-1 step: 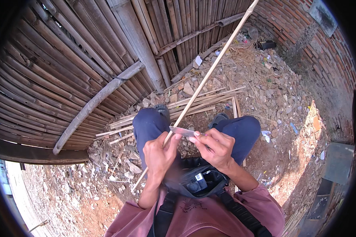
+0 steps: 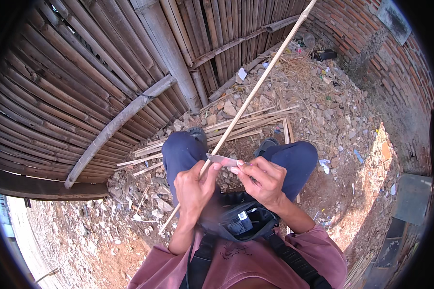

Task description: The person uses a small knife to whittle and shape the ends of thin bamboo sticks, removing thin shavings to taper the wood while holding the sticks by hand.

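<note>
A long, pale bamboo strip [image 2: 255, 90] slants from the ground by my left forearm up to the far right. My left hand [image 2: 194, 189] is closed around its lower part, the thumb pointing toward the blade. In my right hand [image 2: 264, 177] is a knife [image 2: 222, 160], its short metal blade lying across the strip just above my left thumb. The blade's tip reaches the strip's edge, where a small pale curl shows. My right fingers hide the knife's handle.
Split bamboo strips [image 2: 241, 127] lie on rubble beyond my knees. A bamboo slat wall [image 2: 58, 96] rises at the left, a brick wall [image 2: 395, 62] at the right. An open black pouch [image 2: 241, 222] sits at my waist, between my forearms.
</note>
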The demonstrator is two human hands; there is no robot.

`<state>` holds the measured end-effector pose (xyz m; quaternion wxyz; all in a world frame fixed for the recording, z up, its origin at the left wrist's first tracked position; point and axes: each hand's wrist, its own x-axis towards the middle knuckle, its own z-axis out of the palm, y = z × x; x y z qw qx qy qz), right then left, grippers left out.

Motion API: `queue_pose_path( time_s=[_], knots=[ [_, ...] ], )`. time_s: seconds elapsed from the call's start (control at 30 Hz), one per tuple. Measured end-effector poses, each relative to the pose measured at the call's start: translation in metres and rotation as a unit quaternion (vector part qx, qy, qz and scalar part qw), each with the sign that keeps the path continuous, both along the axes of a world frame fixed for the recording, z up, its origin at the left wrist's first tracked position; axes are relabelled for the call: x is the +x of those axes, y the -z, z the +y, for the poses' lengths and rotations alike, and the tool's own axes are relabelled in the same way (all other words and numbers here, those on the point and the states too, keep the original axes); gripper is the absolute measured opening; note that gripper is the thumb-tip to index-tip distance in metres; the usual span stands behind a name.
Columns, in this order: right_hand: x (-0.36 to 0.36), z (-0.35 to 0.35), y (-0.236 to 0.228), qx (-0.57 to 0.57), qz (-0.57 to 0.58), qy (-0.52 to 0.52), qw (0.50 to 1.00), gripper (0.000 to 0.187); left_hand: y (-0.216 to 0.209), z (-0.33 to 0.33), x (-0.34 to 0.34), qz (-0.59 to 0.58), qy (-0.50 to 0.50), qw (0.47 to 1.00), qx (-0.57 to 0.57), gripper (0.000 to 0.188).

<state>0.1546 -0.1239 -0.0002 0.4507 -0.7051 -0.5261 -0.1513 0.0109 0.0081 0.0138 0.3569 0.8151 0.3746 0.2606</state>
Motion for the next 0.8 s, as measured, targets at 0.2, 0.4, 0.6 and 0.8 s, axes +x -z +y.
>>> queue_pose_path(
  time_s=[0.2,0.4,0.6,0.8],
  knots=[
    [0.002,-0.0003,0.0032,0.005,0.041,-0.018,0.999,0.016,0.0017,0.001,-0.0001,0.001,0.025,0.999,-0.034,0.032],
    [0.0034,0.0014,0.002,0.005,0.063,-0.045,0.997,0.017,-0.0005,0.0019,-0.002,-0.025,0.1,0.993,-0.049,0.022],
    [0.0037,0.0004,0.0026,-0.001,0.09,-0.058,0.994,0.016,0.0033,0.0016,-0.0015,-0.053,0.127,0.988,-0.074,0.027],
    [0.0,0.0013,0.0018,-0.011,0.097,-0.054,0.994,0.014,0.0011,-0.0027,-0.0027,-0.054,0.12,0.989,-0.07,0.029]
  ],
)
